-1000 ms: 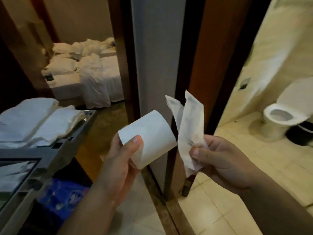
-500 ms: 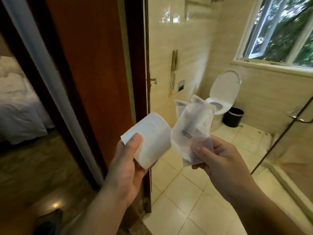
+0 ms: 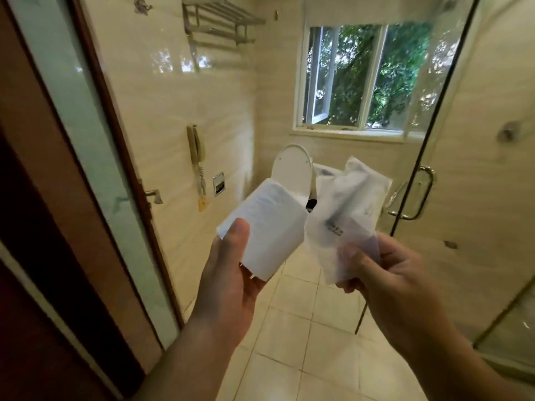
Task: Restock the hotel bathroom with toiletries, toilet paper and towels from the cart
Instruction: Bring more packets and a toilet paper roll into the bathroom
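Note:
My left hand grips a white toilet paper roll, thumb on its near face, held at chest height in the middle of the view. Beside it my right hand pinches several thin white toiletry packets by their lower ends; they fan upward and touch the roll's right side. Behind both, the toilet stands against the far wall with its lid up, partly hidden by the roll and packets.
The open wooden door with a frosted panel fills the left. A glass shower door with a metal handle stands at the right. A metal towel rack and wall phone are on the left wall, a window ahead. Tiled floor lies below.
The view has swung from the hallway and cart into the bathroom and moved further in. Both hands keep their hold on the roll and the packets.

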